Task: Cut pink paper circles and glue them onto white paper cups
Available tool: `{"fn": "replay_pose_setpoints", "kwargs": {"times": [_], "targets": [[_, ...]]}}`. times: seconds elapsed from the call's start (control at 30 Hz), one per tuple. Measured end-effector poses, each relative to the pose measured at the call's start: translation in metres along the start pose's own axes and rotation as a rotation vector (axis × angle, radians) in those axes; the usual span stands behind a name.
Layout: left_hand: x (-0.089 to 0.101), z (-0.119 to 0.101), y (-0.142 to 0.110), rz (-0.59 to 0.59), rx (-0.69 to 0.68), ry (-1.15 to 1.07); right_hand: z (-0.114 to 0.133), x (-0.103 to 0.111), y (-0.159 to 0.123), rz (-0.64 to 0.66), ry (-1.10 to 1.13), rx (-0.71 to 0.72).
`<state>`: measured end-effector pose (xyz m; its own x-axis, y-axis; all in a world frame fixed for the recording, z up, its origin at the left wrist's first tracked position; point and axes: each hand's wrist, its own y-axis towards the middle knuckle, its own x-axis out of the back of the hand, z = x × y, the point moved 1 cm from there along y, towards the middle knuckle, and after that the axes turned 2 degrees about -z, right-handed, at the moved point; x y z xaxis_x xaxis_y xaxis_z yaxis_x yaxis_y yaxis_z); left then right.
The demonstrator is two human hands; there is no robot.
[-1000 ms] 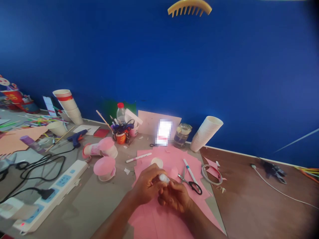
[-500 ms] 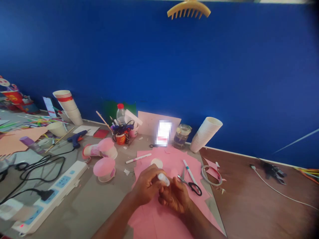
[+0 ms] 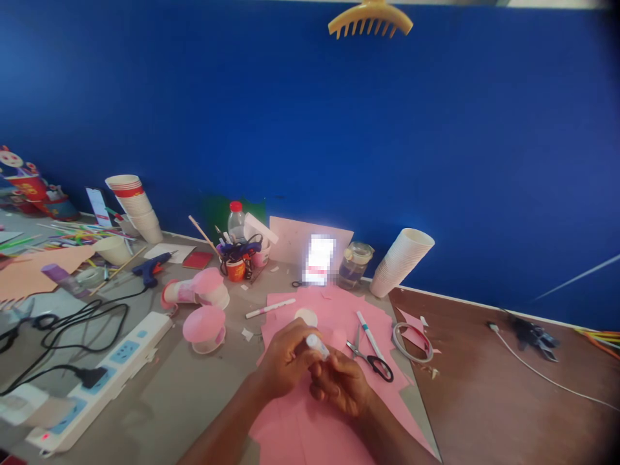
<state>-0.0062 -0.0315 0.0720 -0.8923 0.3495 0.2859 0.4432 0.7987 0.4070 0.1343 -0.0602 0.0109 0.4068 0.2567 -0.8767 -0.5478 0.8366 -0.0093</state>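
My left hand (image 3: 289, 355) is closed around a small white tube (image 3: 316, 346) with a rounded end pointing up. Just right of it, my right hand (image 3: 341, 382) has its fingers curled and its thumb pressed toward the index finger, close under the tube. What those fingers hold, if anything, is hidden. Both hands are above pink paper sheets (image 3: 290, 426). A white paper disc (image 3: 306, 317) lies behind my left hand. Scissors with black handles (image 3: 371, 359) and a white marker (image 3: 369, 335) lie beside my right hand.
Pink-topped paper cups (image 3: 204, 329) and a white power strip (image 3: 104, 381) are on the left. A blue glue gun (image 3: 151, 268) lies behind them. At the back stand a glowing phone (image 3: 318, 259), a glass jar (image 3: 355, 265) and stacked paper cups (image 3: 402, 261). A tape roll (image 3: 413, 342) is at right.
The white tube has tipped slightly more upright in my left hand. My right thumb has moved in toward the index finger, near the tube. The view has shifted slightly.
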Motion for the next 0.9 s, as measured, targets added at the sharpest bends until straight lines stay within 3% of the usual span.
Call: {"fn": "replay_pose_setpoints", "kwargs": {"times": [0.2, 0.4, 0.6, 0.8, 0.9], "targets": [[0.000, -0.001, 0.001, -0.003, -0.031, 0.020, -0.007, 0.009, 0.001, 0.068, 0.024, -0.166], [-0.001, 0.001, 0.000, -0.003, 0.033, -0.023, -0.004, 0.001, 0.000, -0.019, 0.000, 0.002], [0.000, -0.005, 0.003, 0.004, 0.023, 0.037, -0.011, 0.007, 0.002, 0.026, 0.039, -0.167], [-0.001, -0.004, 0.003, -0.016, 0.054, -0.003, -0.005, -0.004, 0.000, -0.015, 0.069, -0.013], [-0.001, -0.002, 0.003, -0.018, 0.067, -0.011, -0.006, 0.001, 0.000, 0.007, 0.050, -0.068]]}}
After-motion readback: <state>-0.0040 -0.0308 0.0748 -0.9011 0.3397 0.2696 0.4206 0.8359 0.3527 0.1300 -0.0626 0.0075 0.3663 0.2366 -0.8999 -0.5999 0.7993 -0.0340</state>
